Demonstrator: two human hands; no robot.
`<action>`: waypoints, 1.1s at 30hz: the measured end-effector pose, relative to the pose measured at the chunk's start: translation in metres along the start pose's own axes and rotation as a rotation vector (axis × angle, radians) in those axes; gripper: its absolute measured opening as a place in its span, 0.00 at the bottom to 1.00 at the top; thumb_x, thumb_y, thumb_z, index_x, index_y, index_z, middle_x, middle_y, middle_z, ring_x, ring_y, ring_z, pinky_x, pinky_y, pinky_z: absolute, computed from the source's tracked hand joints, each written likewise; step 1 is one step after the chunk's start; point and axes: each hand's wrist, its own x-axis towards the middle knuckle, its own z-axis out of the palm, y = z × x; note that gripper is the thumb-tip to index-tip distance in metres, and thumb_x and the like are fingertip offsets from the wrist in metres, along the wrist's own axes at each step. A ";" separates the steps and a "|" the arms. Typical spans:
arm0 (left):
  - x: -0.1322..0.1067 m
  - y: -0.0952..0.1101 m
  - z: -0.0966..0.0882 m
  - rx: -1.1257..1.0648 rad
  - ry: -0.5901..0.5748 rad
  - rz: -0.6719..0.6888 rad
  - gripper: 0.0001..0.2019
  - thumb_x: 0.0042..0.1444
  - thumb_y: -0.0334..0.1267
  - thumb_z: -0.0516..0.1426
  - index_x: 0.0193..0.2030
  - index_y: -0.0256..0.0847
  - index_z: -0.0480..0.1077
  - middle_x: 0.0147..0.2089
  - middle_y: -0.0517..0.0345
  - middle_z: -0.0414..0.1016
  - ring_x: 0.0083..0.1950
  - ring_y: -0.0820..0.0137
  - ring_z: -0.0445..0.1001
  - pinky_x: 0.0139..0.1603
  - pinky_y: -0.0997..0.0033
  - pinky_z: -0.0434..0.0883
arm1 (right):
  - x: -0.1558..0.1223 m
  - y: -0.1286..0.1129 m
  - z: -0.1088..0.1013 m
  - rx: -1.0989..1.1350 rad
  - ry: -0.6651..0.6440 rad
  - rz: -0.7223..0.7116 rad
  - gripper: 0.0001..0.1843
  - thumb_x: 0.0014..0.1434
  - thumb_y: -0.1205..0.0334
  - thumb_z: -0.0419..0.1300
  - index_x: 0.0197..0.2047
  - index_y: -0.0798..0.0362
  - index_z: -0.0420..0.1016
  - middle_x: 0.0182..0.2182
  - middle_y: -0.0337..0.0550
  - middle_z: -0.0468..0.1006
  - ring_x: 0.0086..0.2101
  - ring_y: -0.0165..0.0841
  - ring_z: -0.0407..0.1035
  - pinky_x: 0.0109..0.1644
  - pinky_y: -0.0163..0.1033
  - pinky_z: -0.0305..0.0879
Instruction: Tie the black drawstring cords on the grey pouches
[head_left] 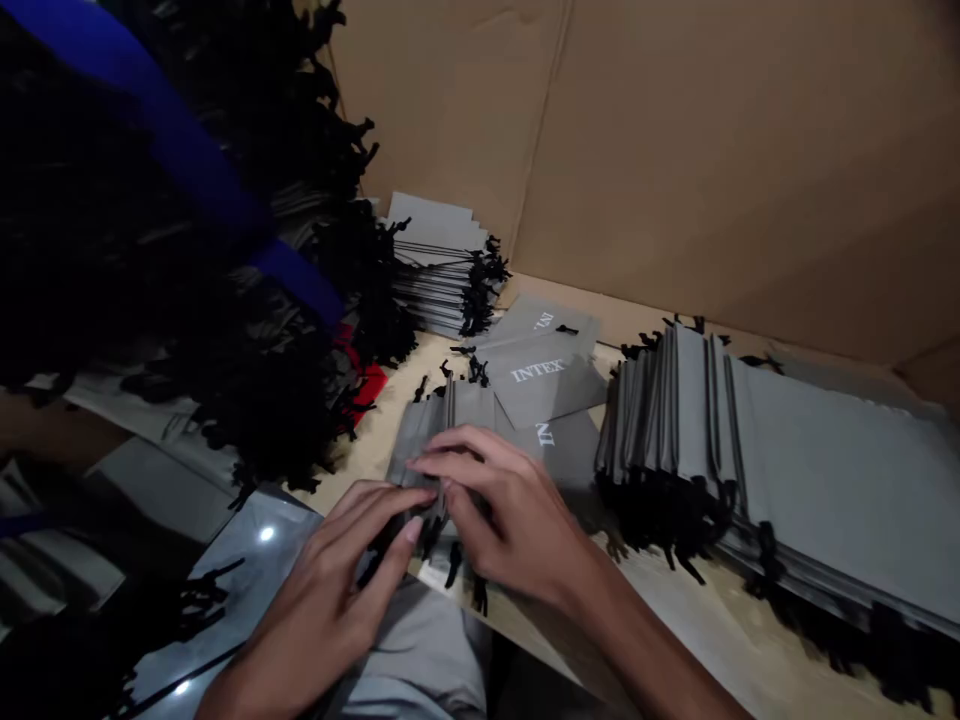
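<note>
Below me, both hands meet over a small bundle of grey drawstring pouches (420, 420) with black knotted cords, standing on edge on the pale tabletop. My left hand (330, 565) has its thumb and fingers drawn together at the bundle's left side, near the cords. From the right, my right hand (506, 510) pinches the pouch edges between thumb and fingers; its fingertips almost meet those of the left. How many pouches are between the fingers is hidden. Just behind lie loose flat pouches (559, 390) printed "INTEX".
Right of my hands, a long row of grey pouches (690, 400) leans over. At the back is a neat pouch stack (431, 270). A dark heap of corded pouches with a blue strap (150, 100) rises at left. Cardboard (675, 150) walls the back.
</note>
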 end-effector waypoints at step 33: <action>-0.005 0.004 -0.007 0.065 -0.084 0.036 0.11 0.79 0.37 0.50 0.41 0.48 0.68 0.37 0.64 0.72 0.40 0.69 0.76 0.45 0.73 0.71 | -0.012 0.016 0.002 0.047 -0.147 -0.026 0.11 0.74 0.61 0.64 0.37 0.51 0.78 0.53 0.43 0.75 0.50 0.39 0.67 0.58 0.46 0.64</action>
